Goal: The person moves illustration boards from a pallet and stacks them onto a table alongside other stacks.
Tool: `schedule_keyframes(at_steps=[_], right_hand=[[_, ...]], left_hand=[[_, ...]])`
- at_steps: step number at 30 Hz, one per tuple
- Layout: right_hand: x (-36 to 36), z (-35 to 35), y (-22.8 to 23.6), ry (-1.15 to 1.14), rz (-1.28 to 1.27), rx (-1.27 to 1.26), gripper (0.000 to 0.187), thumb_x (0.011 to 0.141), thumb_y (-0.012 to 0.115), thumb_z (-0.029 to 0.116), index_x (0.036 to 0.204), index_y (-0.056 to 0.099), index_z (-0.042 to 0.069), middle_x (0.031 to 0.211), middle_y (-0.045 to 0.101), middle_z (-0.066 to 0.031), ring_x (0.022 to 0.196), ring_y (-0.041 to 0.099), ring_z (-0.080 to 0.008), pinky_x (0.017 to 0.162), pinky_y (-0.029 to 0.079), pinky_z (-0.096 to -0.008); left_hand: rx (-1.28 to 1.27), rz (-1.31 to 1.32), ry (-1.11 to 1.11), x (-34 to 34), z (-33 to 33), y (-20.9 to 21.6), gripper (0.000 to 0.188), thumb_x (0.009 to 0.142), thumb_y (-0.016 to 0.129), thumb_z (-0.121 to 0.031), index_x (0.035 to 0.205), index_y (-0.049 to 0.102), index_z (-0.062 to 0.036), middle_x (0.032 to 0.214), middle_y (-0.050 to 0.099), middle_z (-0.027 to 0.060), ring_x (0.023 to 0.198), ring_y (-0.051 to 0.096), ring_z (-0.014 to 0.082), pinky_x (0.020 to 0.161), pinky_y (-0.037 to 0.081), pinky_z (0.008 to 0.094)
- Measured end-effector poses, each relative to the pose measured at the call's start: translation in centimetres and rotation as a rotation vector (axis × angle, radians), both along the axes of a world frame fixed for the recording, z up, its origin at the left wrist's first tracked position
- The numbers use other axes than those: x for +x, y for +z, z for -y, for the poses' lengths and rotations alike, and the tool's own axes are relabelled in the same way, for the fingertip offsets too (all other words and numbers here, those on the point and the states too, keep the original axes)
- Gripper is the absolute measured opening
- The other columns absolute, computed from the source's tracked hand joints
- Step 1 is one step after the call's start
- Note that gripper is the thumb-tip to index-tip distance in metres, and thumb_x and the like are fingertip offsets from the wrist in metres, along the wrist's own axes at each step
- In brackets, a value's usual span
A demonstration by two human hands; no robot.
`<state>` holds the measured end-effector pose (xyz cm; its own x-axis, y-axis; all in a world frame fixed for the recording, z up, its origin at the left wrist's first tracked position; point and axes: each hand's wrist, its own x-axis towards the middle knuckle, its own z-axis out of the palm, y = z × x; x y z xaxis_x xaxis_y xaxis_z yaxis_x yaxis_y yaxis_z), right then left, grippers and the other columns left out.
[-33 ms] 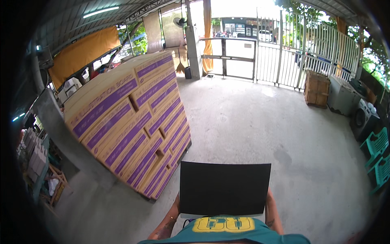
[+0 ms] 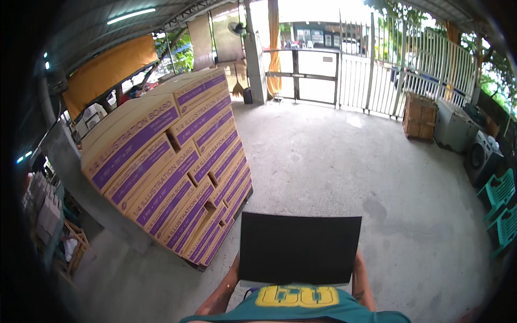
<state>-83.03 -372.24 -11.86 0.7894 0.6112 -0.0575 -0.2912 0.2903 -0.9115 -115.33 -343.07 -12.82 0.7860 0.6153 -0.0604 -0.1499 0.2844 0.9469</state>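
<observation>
A flat black board (image 2: 300, 248) with a pale lower edge is held out in front of my body, roughly level. My left hand (image 2: 235, 266) grips its left side and my right hand (image 2: 357, 261) grips its right side. The board hides most of the fingers of both hands. Ahead and to the left, a tall stack of brown cardboard boxes (image 2: 161, 183) with purple printed bands rests on a dark pallet, apart from my hands.
Grey concrete floor (image 2: 312, 161) extends ahead toward a white metal gate (image 2: 371, 70). A wooden crate (image 2: 419, 116), a washing machine (image 2: 481, 156) and green plastic chairs (image 2: 496, 194) line the right side. A concrete ledge (image 2: 81, 172) and stacked materials stand left.
The view has shifted slightly, so the box stack sits a little farther left. The black board appears marginally higher and to the right, still in both hands.
</observation>
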Motion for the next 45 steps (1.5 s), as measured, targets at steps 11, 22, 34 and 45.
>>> schedule_keyframes(at_steps=[11,22,34,45], right_hand=[[33.1,-19.1,0.5,0.003,-0.014,-0.126,0.031,0.093,0.059,0.020,0.112,0.063,-0.004,0.098,0.064,-0.0049,0.083,0.058,-0.0119,0.067,0.053,-0.0279],[65.6,-48.7,-0.4,0.298,0.283,-0.234,0.036,0.095,0.056,0.021,0.117,0.059,-0.007,0.105,0.062,-0.0055,0.092,0.054,-0.0130,0.076,0.051,-0.0314],[85.0,-86.6,0.8,0.364,-0.069,-0.015,0.029,0.095,0.057,0.020,0.112,0.062,-0.004,0.096,0.064,-0.0049,0.078,0.060,-0.0118,0.064,0.053,-0.0271],[101.3,-127.0,0.8,0.501,0.215,-0.112,0.030,0.093,0.058,0.018,0.111,0.061,-0.006,0.101,0.062,-0.0031,0.090,0.054,-0.0119,0.073,0.050,-0.0300]], left_hand=[[-0.347,-0.094,-0.117,35.8,-22.7,2.3,0.043,0.101,0.048,-0.031,0.133,0.051,-0.0021,0.121,0.059,0.0072,0.111,0.056,0.0154,0.095,0.049,0.0291],[-0.400,0.039,0.186,59.2,-43.3,1.1,0.045,0.102,0.046,-0.032,0.135,0.049,-0.0017,0.125,0.057,0.0069,0.116,0.053,0.0156,0.098,0.046,0.0294],[-0.276,0.093,0.340,76.5,-77.8,0.3,0.047,0.103,0.043,-0.033,0.137,0.047,-0.0013,0.130,0.055,0.0067,0.121,0.050,0.0159,0.102,0.043,0.0297],[0.066,0.066,0.554,92.4,-108.2,1.3,0.059,0.101,0.046,-0.045,0.143,0.042,-0.0045,0.136,0.052,0.0063,0.124,0.050,0.0172,0.104,0.042,0.0305]])
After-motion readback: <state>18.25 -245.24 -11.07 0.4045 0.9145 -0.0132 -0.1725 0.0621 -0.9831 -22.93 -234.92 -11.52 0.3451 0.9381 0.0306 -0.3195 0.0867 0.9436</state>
